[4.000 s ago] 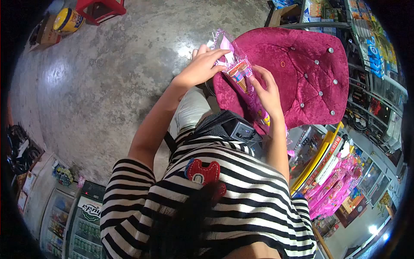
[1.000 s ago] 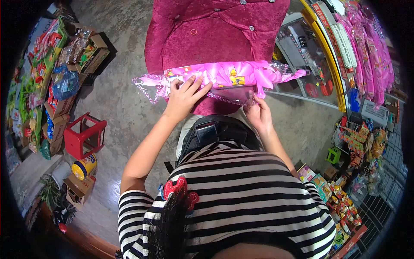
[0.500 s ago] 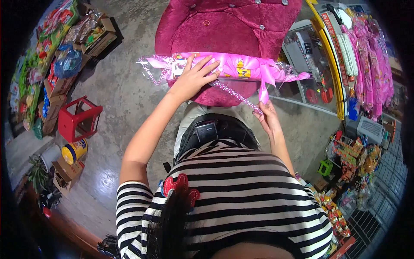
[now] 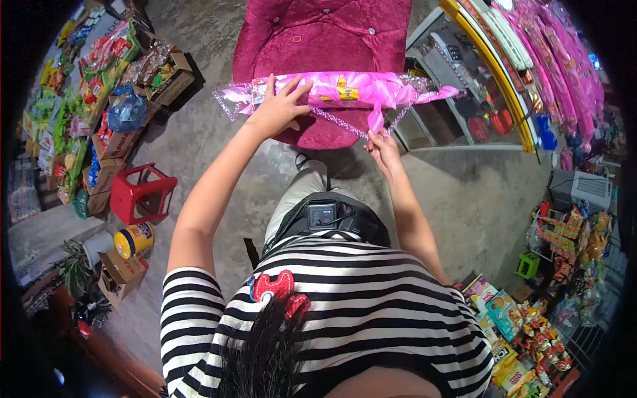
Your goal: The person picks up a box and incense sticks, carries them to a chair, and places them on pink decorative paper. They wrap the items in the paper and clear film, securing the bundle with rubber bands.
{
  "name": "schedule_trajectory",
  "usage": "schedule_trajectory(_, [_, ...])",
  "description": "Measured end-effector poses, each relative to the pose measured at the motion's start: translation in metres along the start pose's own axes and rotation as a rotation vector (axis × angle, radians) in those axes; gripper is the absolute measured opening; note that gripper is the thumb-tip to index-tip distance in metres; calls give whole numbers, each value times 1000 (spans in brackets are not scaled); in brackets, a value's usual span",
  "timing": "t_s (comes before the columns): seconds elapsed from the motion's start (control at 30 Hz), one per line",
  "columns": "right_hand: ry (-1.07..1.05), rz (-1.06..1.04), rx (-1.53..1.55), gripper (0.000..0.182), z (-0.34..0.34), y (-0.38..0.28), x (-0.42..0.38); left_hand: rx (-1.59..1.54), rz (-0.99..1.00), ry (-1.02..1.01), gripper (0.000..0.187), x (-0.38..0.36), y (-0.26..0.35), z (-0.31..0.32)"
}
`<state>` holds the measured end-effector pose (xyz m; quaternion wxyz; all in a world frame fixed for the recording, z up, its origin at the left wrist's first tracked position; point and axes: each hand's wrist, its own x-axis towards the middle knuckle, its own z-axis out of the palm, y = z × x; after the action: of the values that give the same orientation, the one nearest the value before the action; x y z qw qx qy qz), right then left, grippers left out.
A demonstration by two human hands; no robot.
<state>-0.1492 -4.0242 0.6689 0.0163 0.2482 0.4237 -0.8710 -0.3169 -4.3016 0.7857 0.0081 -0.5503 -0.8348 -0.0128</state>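
A long pink bundle (image 4: 358,91) in clear wrap lies across a magenta tufted chair (image 4: 318,54), with yellow labels and a pink ribbon on it. My left hand (image 4: 282,106) rests on the bundle's left part, fingers spread. Below the bundle, my right hand (image 4: 383,147) pinches a sparkly patterned strip (image 4: 342,122) together with the tail of the pink ribbon (image 4: 375,122). From my right fingers the strip runs up to the bundle on both sides. What lies under my left palm is hidden.
A red stool (image 4: 141,194), a yellow tub (image 4: 135,240) and boxes of packaged goods (image 4: 169,78) stand at the left. At the right are a yellow-edged glass case (image 4: 491,73), hanging pink bundles (image 4: 564,66), a green stool (image 4: 527,265) and snack packs (image 4: 524,338).
The view has shifted, and the bundle and chair appear a little further left. The strip now shows a second side rising right of my right hand, making a V shape.
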Motion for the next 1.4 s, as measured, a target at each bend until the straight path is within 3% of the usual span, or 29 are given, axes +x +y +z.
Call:
schedule_trajectory(0.1, [19, -34, 102, 20, -7, 19, 18, 16, -131, 72, 42, 18, 15, 2])
schedule_trajectory(0.17, [37, -54, 112, 20, -6, 21, 19, -10, -109, 182, 47, 36, 23, -3])
schedule_trajectory(0.23, [36, -62, 113, 22, -5, 22, 16, 17, -264, 13, 51, 58, 32, -8])
schedule_trajectory(0.3, [43, -77, 116, 23, -5, 23, 14, 122, -216, 94, 57, 74, 35, 1])
schedule_trajectory(0.37, [52, -109, 135, 22, 0, 24, 11, 22, -287, -17, 62, 87, 39, 2])
schedule_trajectory(0.5, [71, -128, 179, 24, 6, 31, 9, 16, -201, 57, 63, 95, 37, 5])
schedule_trajectory(0.57, [136, -205, 163, 25, 9, 34, 8, -56, -217, -20, 65, 97, 37, 6])
schedule_trajectory(0.67, [116, -191, 166, 26, 9, 35, 7, 97, -206, -83, 73, 106, 41, 13])
schedule_trajectory(0.83, [109, -184, 124, 24, 10, 37, 9, 124, -319, -43, 84, 111, 45, 29])
schedule_trajectory(1.4, [160, -192, 107, 23, 18, 39, 8, -121, -226, 21, 88, 109, 17, 37])
